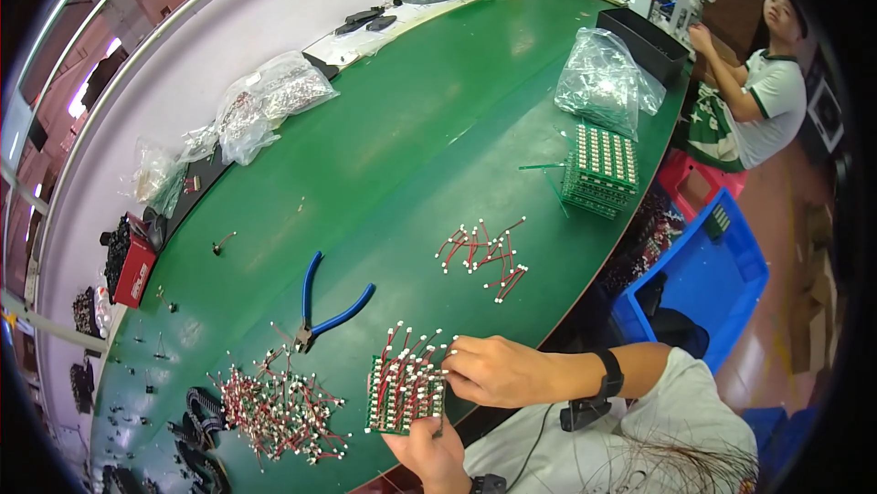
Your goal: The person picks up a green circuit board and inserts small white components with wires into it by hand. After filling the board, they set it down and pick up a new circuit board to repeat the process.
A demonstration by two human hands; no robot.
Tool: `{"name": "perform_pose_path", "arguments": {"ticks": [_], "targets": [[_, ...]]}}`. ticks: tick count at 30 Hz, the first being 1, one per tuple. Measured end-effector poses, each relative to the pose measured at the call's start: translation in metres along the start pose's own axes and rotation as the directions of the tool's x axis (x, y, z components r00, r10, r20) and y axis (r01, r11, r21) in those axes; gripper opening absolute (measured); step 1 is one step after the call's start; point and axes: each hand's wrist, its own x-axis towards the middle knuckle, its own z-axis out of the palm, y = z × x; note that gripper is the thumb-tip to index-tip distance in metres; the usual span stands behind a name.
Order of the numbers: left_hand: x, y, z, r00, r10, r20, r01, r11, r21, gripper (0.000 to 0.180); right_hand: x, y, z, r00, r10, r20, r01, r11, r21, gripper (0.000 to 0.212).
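Note:
A green circuit board panel (402, 394) bristles with rows of white connectors and short red wire leads with white ends. My left hand (431, 456) grips its lower right edge, thumb on the front and the other fingers mostly hidden beneath. At the panel's upper right, my right hand (489, 371) is closed, its fingertips pinched on a white-ended wire lead (453, 342), mostly hidden by the fingers. Left of the panel lies a big pile of similar red and white wire leads (279, 407). Blue-handled pliers (320, 316) rest open just above that pile.
A smaller group of wire leads (482, 255) lies farther off. Stacked green boards (600, 170), a clear plastic bag (603, 78) and a black bin (644, 42) line the right edge. A blue crate (703, 279) stands beside the table (393, 156). Another person (767, 97) sits at the far right.

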Motion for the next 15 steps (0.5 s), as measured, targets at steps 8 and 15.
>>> {"name": "perform_pose_path", "arguments": {"ticks": [8,15], "targets": [[0.002,-0.001,0.000,0.998,0.062,0.018,-0.062,0.997,0.046,0.084,0.008,-0.013,0.001,0.996,-0.046,0.076,0.064,0.964,-0.256,0.013],[0.005,0.002,-0.005,0.992,0.046,0.120,-0.063,0.988,0.142,0.093,0.011,-0.016,-0.003,0.977,-0.029,0.210,0.115,0.906,-0.408,0.011]]}}
